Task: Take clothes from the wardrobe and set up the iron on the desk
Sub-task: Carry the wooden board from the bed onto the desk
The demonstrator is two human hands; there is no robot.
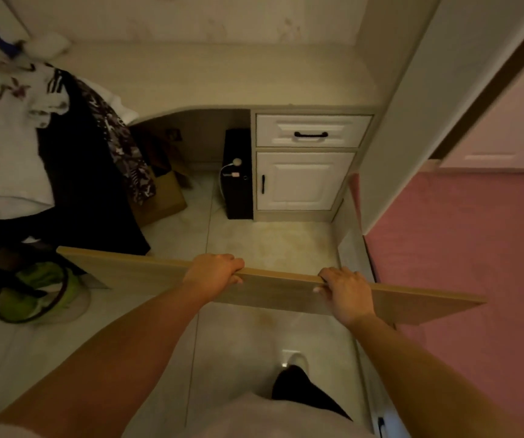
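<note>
A long light wooden board point(134, 270) hangs on edge in front of me, above the tiled floor. My left hand point(215, 270) grips its top edge near the middle, fingers curled over it. My right hand point(344, 292) grips the same edge further right. Ahead stands the cream desk point(223, 77), its top bare in the middle. A heap of clothes point(17, 121), white, black and patterned, lies over the desk's left end and hangs down. No iron shows.
Under the desk sit a black box point(238, 175) with a white cable, a cardboard box point(163, 197), and a white drawer and cabinet door point(301, 181). A green bag point(39, 292) lies on the floor at left. A pink surface point(459, 248) fills the right.
</note>
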